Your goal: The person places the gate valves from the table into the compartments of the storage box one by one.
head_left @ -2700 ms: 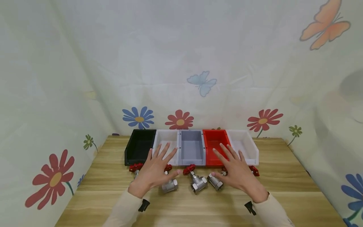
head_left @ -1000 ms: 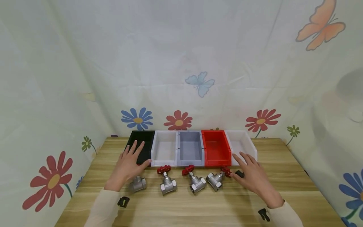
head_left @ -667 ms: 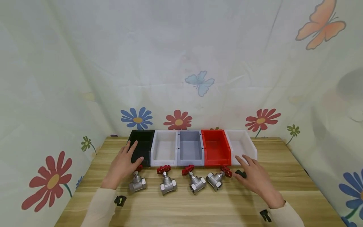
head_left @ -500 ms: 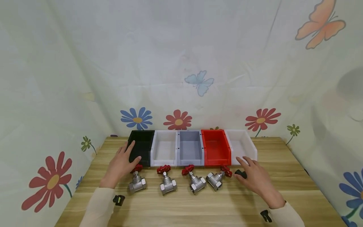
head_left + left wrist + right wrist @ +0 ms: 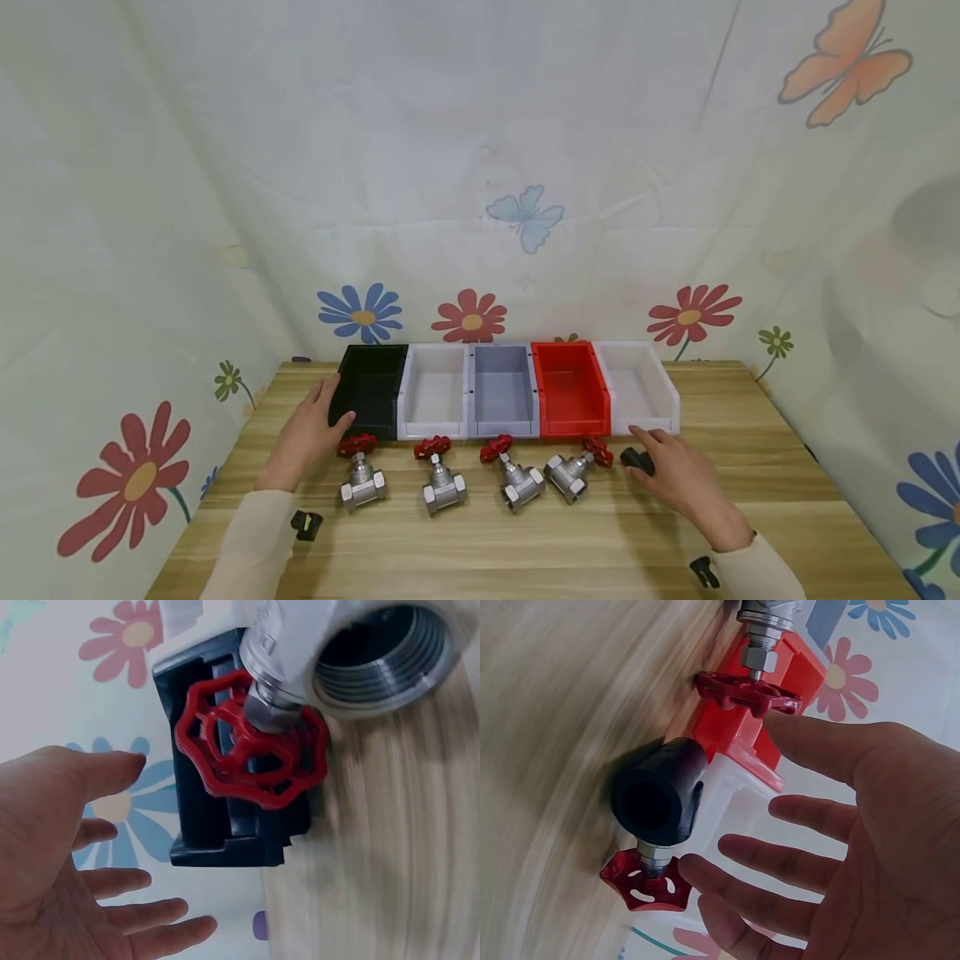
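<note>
My left hand (image 5: pixel 303 437), fingers apart and holding nothing, is beside the front left corner of the black bin (image 5: pixel 369 404). Just right of it lies a silver gate valve (image 5: pixel 363 486) with a red handwheel (image 5: pixel 251 742), which overlaps the bin in the left wrist view. My right hand (image 5: pixel 686 483) hovers by a valve with a black body (image 5: pixel 637 460), partly covered by the fingers in the head view. From the right wrist, the black valve (image 5: pixel 660 791) shows its own red handwheel (image 5: pixel 646 883) close to the fingertips; the palm holds nothing.
Between the hands lie more silver valves with red handwheels, a left one (image 5: pixel 444 487), a middle one (image 5: pixel 521 483) and a right one (image 5: pixel 570 477). Behind them a white bin (image 5: pixel 435 433), a grey bin (image 5: pixel 504 429), a red bin (image 5: pixel 576 429) and another white bin (image 5: pixel 645 427) stand in a row.
Both hands have spread apart from over the middle valves: the left to the left and back beside the black bin, the right to the right over the black valve. The valves have stayed put.
</note>
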Available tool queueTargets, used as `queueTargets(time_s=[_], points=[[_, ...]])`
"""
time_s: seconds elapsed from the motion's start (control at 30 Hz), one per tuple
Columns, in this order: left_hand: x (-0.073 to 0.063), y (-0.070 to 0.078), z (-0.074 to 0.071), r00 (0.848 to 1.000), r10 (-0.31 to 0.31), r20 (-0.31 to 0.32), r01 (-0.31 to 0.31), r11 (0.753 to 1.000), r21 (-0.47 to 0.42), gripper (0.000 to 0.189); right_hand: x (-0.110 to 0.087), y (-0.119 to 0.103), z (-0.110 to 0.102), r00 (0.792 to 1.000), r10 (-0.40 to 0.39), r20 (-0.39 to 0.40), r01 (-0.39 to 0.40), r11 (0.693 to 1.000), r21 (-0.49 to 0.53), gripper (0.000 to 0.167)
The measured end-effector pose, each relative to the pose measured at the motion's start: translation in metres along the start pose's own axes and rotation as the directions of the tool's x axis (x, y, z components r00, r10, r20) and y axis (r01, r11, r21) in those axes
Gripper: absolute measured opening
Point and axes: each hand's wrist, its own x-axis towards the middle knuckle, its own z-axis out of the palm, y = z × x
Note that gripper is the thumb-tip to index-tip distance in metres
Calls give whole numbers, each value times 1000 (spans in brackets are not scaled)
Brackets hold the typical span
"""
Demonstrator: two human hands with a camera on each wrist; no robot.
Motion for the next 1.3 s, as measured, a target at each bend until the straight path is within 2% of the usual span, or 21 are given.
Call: queueTargets(time_s=[0.43, 0.6, 0.8, 1.13, 1.3], points=[[8, -21, 9, 1000, 11, -2, -11, 999, -41, 72, 1, 6, 11, 1000, -27, -14, 28, 999, 17, 60], [10, -28, 12, 1000, 23, -8, -23, 998, -66, 66, 5, 9, 18, 999, -25, 22, 25, 999, 23, 62], [11, -34, 14, 1000, 5, -12, -6, 994, -105, 60, 6, 10, 22, 999, -26, 41, 25, 999, 26, 62], [18, -38, 18, 996, 28, -84, -40, 988, -147, 55, 11, 12, 28, 998, -16, 68, 13, 999, 48, 61], [21, -40, 22, 994, 39, -98, -55, 984, -167, 56, 12, 14, 32, 998, -8, 63, 6, 999, 39, 61]])
